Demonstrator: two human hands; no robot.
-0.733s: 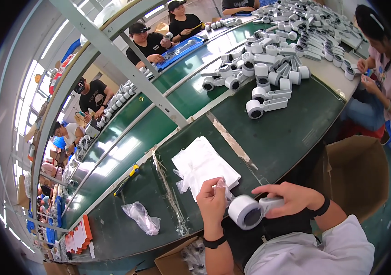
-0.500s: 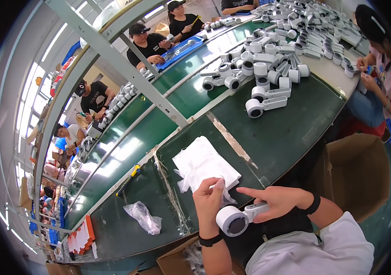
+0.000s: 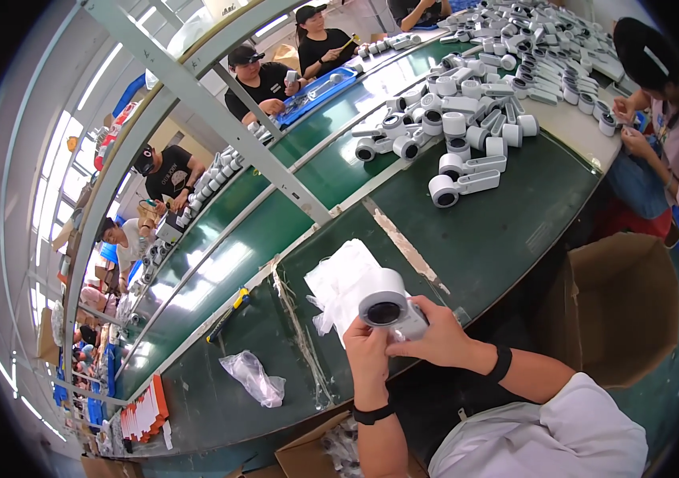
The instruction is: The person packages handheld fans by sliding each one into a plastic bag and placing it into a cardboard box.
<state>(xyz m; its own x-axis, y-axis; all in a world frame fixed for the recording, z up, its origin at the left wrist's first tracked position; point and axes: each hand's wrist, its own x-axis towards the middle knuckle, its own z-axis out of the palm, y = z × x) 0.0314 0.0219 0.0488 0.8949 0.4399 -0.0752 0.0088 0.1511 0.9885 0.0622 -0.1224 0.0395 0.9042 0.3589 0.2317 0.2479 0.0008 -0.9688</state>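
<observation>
Above the front edge of the bench I hold a white device shaped like a small hair dryer (image 3: 383, 291), its short round head with a dark end face tilted up. My right hand (image 3: 441, 336) is closed round its handle. My left hand (image 3: 366, 350) is closed just below the head, near the handle's lower end, pinching thin clear plastic bag film that is mostly hidden by the fingers. Behind the device lies a stack of white plastic bags (image 3: 338, 273) on the green bench, partly covered by it.
Many similar white devices (image 3: 467, 119) are heaped at the far right. A crumpled clear bag (image 3: 253, 378) and a yellow cutter knife (image 3: 229, 315) lie to the left. An open cardboard box (image 3: 622, 311) stands at right. A metal post (image 3: 220, 119) crosses the bench; co-workers sit beyond.
The device has been lifted from beside my left wrist to above the bag stack, its head turned upward. My right hand has moved left, close to my left hand, its forefinger no longer stretched out.
</observation>
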